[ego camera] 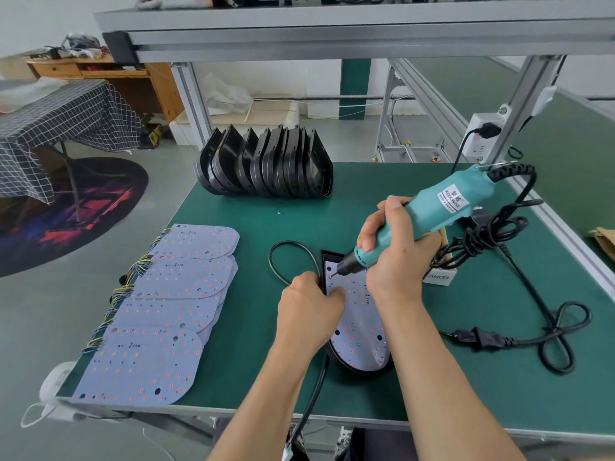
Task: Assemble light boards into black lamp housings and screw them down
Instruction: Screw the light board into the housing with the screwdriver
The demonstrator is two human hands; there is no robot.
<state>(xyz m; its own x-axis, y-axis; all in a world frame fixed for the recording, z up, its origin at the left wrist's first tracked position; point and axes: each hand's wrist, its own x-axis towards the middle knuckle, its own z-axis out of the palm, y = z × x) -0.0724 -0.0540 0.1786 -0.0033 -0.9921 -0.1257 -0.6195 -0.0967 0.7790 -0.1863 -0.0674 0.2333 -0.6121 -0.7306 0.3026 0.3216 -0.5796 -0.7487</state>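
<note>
Near the front edge of the green table (233,201), the light board (357,314) sits in a black housing (336,356). The right hand (396,251) grips the screwdriver (429,214), tip on the board. The left hand (307,304) is curled at the housing's edge, fingertips hidden. Open mat lies left.

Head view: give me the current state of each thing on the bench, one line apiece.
Electric screwdriver: gripped by right hand, bit tip down on the board.
Light board: seated in black housing.
Left hand: fingers pinching at the board by the bit.
Spare light boards: stacked overlapping, untouched.
Empty housings: standing on edge in a row.
Wall plug: plugged in.
Loose power plug: unplugged on the mat.
</note>
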